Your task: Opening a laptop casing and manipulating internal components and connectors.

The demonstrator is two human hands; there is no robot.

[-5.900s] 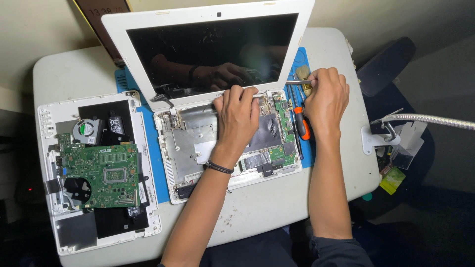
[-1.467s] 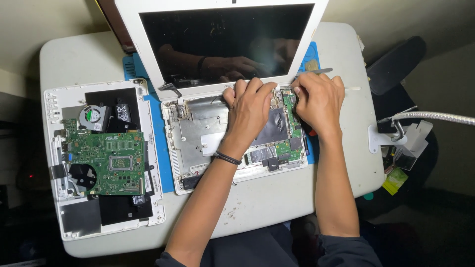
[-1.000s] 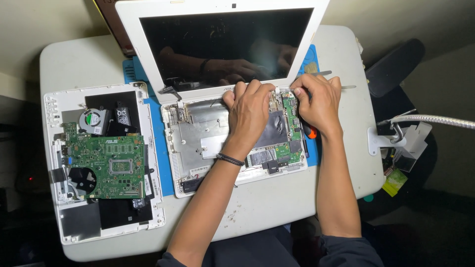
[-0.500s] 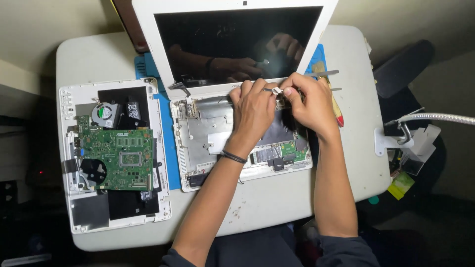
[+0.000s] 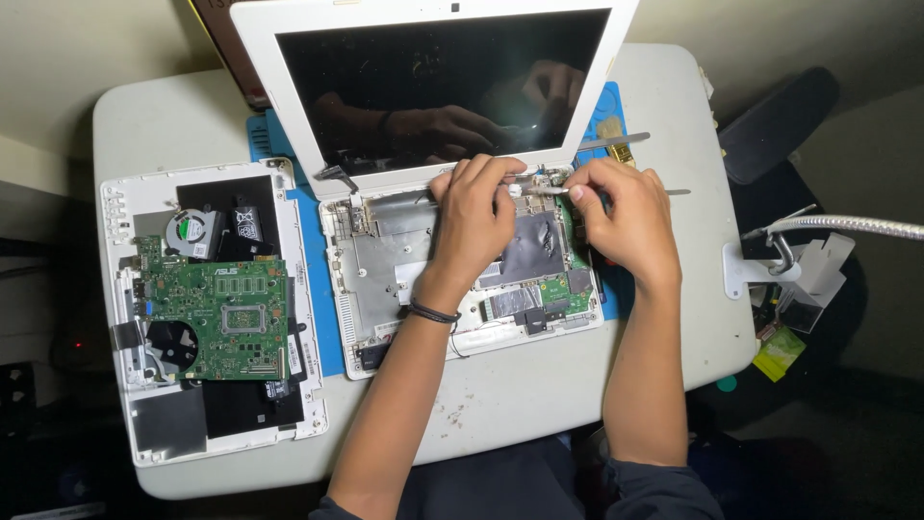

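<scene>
An open white laptop (image 5: 385,279) lies with its base uncovered, its dark screen (image 5: 443,87) standing up behind. My left hand (image 5: 476,221) rests on the bare chassis, with its curled fingertips at the hinge edge. My right hand (image 5: 624,217) pinches a thin silvery metal tool (image 5: 547,190) that points left. The tool's tip meets my left thumb and forefinger, which close on it. A green circuit board (image 5: 568,291) shows below my right hand, and my left wrist wears a dark band.
A second opened laptop base (image 5: 154,424) with a green board (image 5: 217,308) and fan (image 5: 188,231) lies at the left. A blue mat (image 5: 327,318) covers the white table (image 5: 520,395). Metal pry tools (image 5: 626,142) lie back right. A gooseneck arm (image 5: 847,226) and a dark chair (image 5: 770,125) are on the right.
Both hands have moved from lying over the board up to the hinge edge. Their fingertips now meet around the thin metal tool. The view has shifted slightly.
</scene>
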